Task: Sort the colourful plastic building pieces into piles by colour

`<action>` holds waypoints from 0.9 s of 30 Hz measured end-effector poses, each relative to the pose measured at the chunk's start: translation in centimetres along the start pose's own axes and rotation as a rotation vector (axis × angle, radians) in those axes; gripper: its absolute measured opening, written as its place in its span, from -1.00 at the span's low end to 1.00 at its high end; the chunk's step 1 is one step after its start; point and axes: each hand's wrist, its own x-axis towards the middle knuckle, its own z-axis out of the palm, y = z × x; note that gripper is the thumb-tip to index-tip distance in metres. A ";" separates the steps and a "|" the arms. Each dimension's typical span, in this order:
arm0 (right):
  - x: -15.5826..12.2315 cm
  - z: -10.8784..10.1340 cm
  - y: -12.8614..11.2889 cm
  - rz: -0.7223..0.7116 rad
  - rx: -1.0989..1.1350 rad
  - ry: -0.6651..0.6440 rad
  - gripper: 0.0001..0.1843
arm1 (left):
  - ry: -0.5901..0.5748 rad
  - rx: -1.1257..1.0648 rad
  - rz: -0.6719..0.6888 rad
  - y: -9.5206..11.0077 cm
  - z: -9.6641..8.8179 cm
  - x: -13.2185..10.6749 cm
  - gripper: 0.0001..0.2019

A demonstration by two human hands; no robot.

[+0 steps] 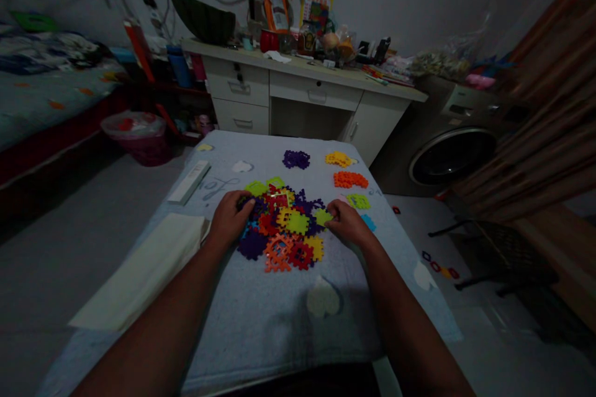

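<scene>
A mixed pile of notched plastic building pieces [279, 223] lies in the middle of the cloth-covered table, in purple, red, orange, yellow, lime green and blue. At its left edge is my left hand [230, 216], thumb and fingers closed around a dark purple notched piece [244, 201], partly hidden by the fingers. On the opposite side my right hand [347, 223] pinches a lime green notched piece [322, 217] by its right edge, just above the pile.
Sorted beyond the pile are purple [296, 159], yellow [338, 159], orange [350, 180], lime green [358, 201] and blue pieces [368, 222]. A long white box [189, 182] and folded cream cloth [144, 273] lie left. Desk [316, 84] and washing machine [447, 136] stand behind.
</scene>
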 end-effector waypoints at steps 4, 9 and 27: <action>0.1 -0.2 0.7 0.077 0.266 -0.052 -0.76 | 0.006 0.011 0.002 -0.1 0.1 0.0 -0.64; 0.9 -3.1 2.6 0.124 0.470 0.100 -0.75 | 0.007 0.019 0.015 -0.3 0.2 0.2 -0.65; 2.2 -6.6 11.0 0.398 -0.128 0.479 -0.71 | -0.017 0.012 0.016 -0.2 0.0 0.2 -0.66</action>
